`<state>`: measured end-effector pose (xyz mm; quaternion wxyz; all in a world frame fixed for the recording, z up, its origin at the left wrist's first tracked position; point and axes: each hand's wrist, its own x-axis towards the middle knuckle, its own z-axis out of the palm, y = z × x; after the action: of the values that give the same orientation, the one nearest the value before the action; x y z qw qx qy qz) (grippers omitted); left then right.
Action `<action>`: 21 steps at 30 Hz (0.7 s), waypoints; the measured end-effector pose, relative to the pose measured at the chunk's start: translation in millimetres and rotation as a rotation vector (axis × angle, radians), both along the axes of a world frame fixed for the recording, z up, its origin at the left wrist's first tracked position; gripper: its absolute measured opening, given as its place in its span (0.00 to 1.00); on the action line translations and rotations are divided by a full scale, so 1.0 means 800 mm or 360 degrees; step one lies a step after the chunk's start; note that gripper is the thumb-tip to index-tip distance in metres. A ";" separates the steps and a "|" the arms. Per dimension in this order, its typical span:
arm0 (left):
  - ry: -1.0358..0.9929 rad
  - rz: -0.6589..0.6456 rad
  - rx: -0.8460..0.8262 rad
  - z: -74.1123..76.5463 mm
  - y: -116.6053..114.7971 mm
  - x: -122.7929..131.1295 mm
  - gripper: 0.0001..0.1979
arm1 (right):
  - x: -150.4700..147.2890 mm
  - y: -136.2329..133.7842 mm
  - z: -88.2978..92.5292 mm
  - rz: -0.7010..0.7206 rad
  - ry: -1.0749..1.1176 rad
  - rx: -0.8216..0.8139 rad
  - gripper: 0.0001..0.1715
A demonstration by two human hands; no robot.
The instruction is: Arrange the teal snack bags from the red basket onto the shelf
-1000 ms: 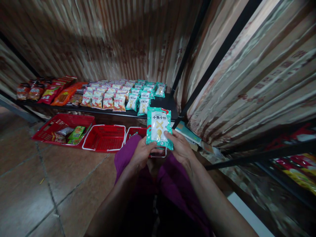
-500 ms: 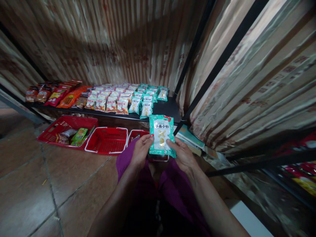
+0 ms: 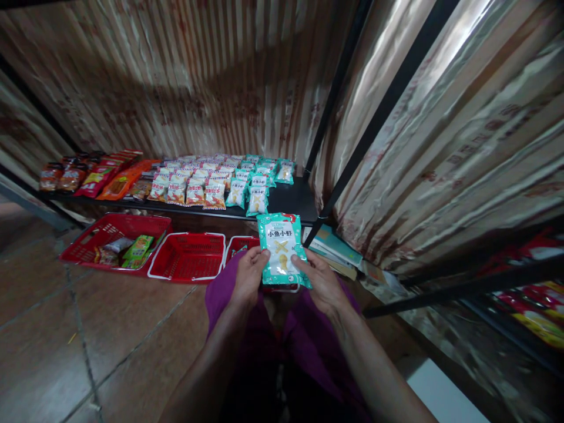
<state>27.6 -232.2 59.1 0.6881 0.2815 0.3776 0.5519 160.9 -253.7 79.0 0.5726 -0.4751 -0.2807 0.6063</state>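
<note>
Gripping teal snack packet (image 3: 281, 249) by both sides with left hand (image 3: 247, 273) and right hand (image 3: 324, 282), in front of black shelf's (image 3: 294, 201) front edge, toward right corner

One left hand (image 3: 248, 275), one right hand (image 3: 322, 281) and one teal bag (image 3: 282, 249) held in both; three red baskets (image 3: 187, 255), the third partly hidden; along the black shelf (image 3: 293, 200), four white bags (image 3: 195, 192) in the front row, those behind too crowded to count, at least six teal packs (image 3: 257, 201), and at least one orange bag (image 3: 121, 185)
</note>
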 end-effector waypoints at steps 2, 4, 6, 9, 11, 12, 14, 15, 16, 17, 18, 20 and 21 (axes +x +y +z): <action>0.0010 0.0007 0.0009 -0.002 0.000 0.000 0.22 | 0.000 0.001 -0.003 -0.0064 0.0035 0.0009 0.29; 0.0014 0.0001 0.0026 -0.004 0.000 0.000 0.22 | 0.000 0.001 -0.006 -0.0092 0.0062 0.0022 0.28; 0.0006 0.0001 0.0032 -0.005 0.001 0.001 0.21 | 0.002 0.001 -0.007 -0.0091 0.0064 0.0035 0.28; 0.0019 0.0018 0.0014 -0.005 0.001 0.003 0.20 | 0.004 0.001 -0.010 -0.0110 0.0043 0.0060 0.27; 0.0047 0.0015 0.0015 -0.004 0.000 0.004 0.20 | 0.005 0.000 -0.011 -0.0163 0.0037 0.0052 0.24; 0.0058 0.0007 0.0024 -0.004 0.000 0.004 0.20 | 0.005 0.000 -0.011 -0.0190 0.0040 0.0040 0.23; 0.0072 -0.0015 0.0040 -0.004 -0.002 0.005 0.21 | 0.005 -0.001 -0.011 -0.0220 0.0056 0.0025 0.22; 0.0073 -0.0025 0.0043 -0.003 -0.003 0.005 0.21 | 0.005 -0.001 -0.010 -0.0224 0.0063 0.0025 0.23; 0.0071 -0.0031 0.0043 -0.004 -0.003 0.005 0.21 | 0.005 -0.001 -0.010 -0.0230 0.0066 0.0027 0.23; 0.0068 -0.0032 0.0043 -0.004 -0.004 0.005 0.22 | 0.006 -0.001 -0.010 -0.0242 0.0063 0.0030 0.23; 0.0068 -0.0034 0.0043 -0.004 -0.004 0.005 0.22 | 0.006 -0.001 -0.009 -0.0259 0.0055 0.0028 0.23; 0.0078 -0.0039 0.0046 -0.004 -0.004 0.006 0.22 | 0.006 -0.001 -0.008 -0.0301 0.0025 0.0024 0.23; 0.0086 -0.0044 0.0048 -0.004 -0.005 0.006 0.22 | 0.006 -0.001 -0.007 -0.0321 0.0005 0.0027 0.23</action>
<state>32.4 -235.9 56.1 0.6809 0.3118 0.3838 0.5402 166.0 -254.6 73.3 0.6351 -0.4953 -0.2357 0.5439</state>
